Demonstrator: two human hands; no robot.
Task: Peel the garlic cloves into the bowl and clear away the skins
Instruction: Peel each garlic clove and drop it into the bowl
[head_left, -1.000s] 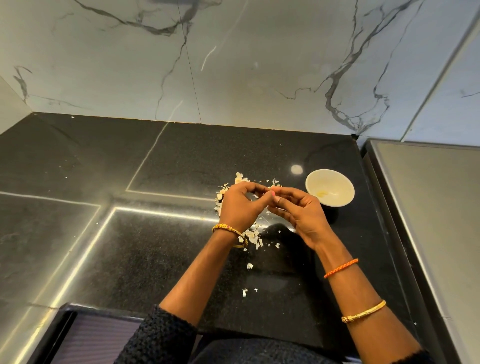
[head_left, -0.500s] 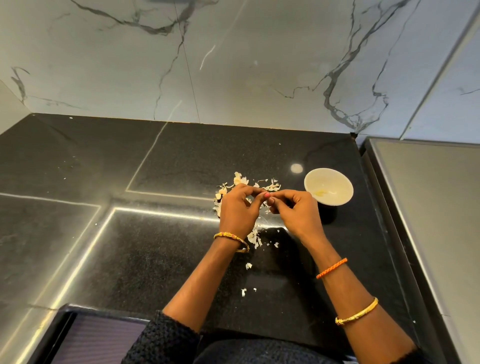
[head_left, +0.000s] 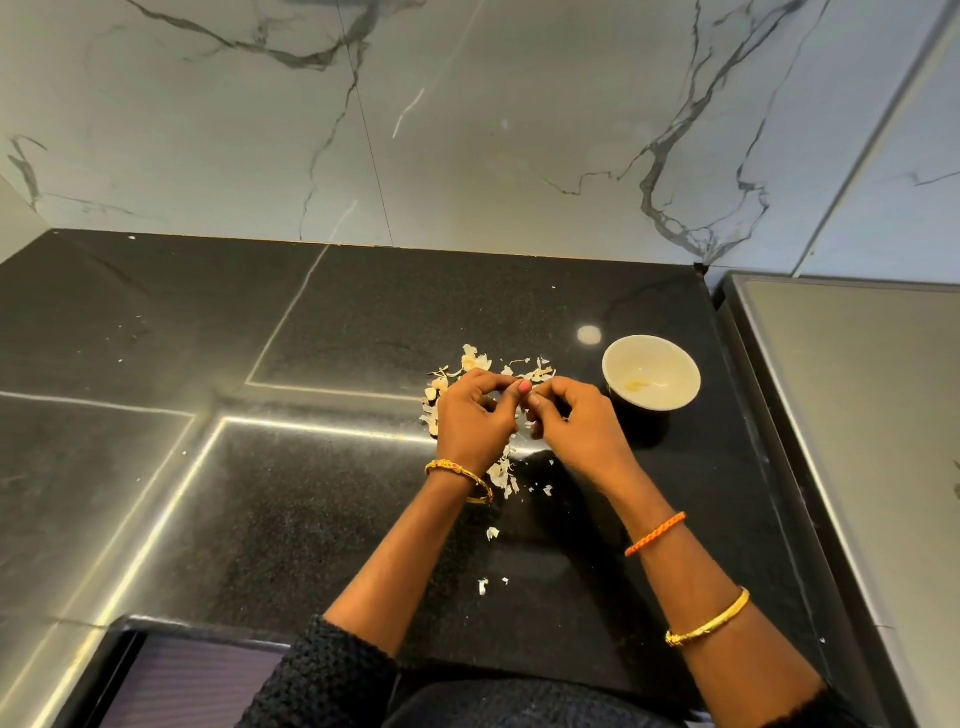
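Observation:
My left hand (head_left: 475, 418) and my right hand (head_left: 576, 426) meet fingertip to fingertip above the black counter (head_left: 322, 483). Both have curled fingers pinching a small garlic clove (head_left: 531, 401) between them; the clove is almost fully hidden. A pile of pale garlic skins (head_left: 485, 366) lies under and behind the hands, with more skins (head_left: 503, 475) below my left wrist. The small white bowl (head_left: 670, 364) stands just right of my right hand, holding a yellowish peeled bit (head_left: 636, 385).
Loose skin flakes (head_left: 492, 533) and smaller bits (head_left: 483, 586) dot the counter toward me. A marble wall rises behind. A grey steel surface (head_left: 852, 415) borders the counter on the right. The counter's front edge (head_left: 208, 631) is at the bottom left.
My right hand's fingers curled in tighter against the left hand's fingertips. Both hands stayed over the skin pile; the bowl did not move.

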